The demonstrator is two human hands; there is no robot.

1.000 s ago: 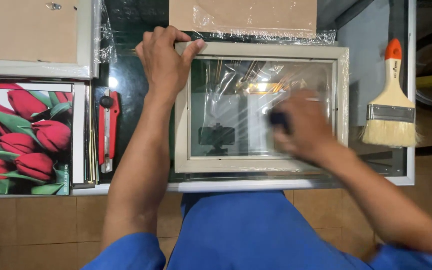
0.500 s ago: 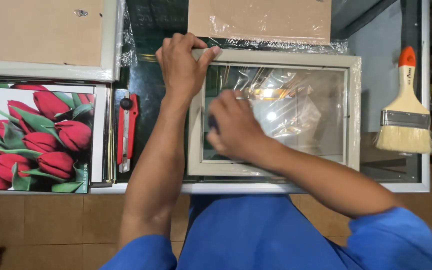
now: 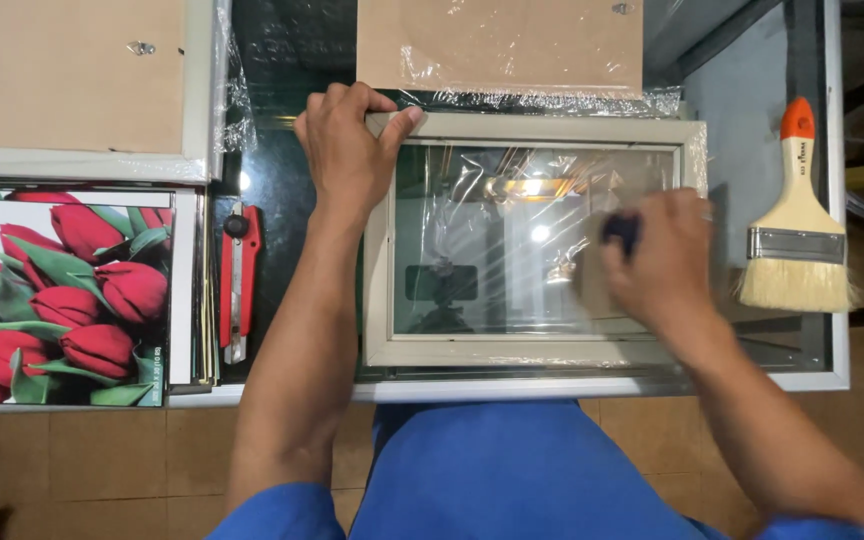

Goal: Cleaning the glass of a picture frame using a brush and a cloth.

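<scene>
clothing: bright blue, plain, no visible pattern | sleeves: short, ending above the elbows, forearms bare | lap: same blue cloth across the legs, softly creased | left hand [image 3: 344,150]: bare, no glove, no watch | right hand [image 3: 658,258]: bare, blurred, a pale band on one finger, unclear

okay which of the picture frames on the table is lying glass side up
The grey frame under both hands, at the centre; its glass reflects light. The frame at the top left lies face down, showing its brown backing board.

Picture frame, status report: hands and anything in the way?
Left hand grips picture frame corner. Right hand holds dark object on glass. Paintbrush beside, apart.
</scene>
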